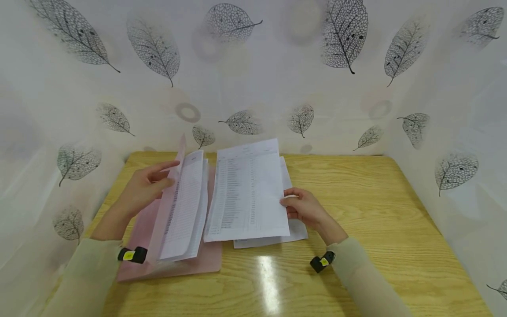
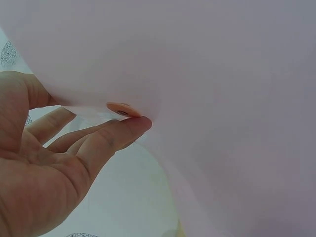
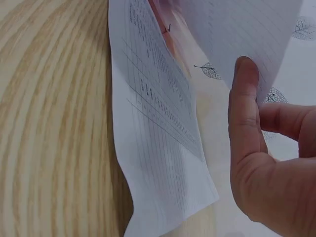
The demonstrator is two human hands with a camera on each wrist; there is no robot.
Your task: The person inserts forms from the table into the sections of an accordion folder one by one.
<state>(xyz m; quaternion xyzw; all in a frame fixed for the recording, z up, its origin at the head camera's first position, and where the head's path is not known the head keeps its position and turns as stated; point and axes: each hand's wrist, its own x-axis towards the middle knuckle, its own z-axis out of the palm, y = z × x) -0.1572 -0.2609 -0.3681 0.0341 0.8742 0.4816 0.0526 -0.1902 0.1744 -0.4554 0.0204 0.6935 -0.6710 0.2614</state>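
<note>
A pink document folder [image 1: 203, 259] lies opened on the left of the table, with several printed sheets [image 1: 184, 207] tilted up inside it. My left hand [image 1: 144, 187] pinches the raised cover [image 2: 222, 123] at its edge, beside an orange button [image 2: 123, 109] seen in the left wrist view. Near the middle, my right hand [image 1: 305, 207] grips the right edge of a lifted printed sheet [image 1: 249, 193] between thumb and fingers. Below that sheet, another printed paper [image 3: 153, 123] rests on the table, partly covered in the head view.
The wooden table [image 1: 364, 211] extends to the right of the papers. Behind it and along both sides hangs a white curtain [image 1: 269, 88] with a leaf pattern. A wrist camera [image 1: 132, 255] sits on the left sleeve, another camera [image 1: 322, 261] on the right.
</note>
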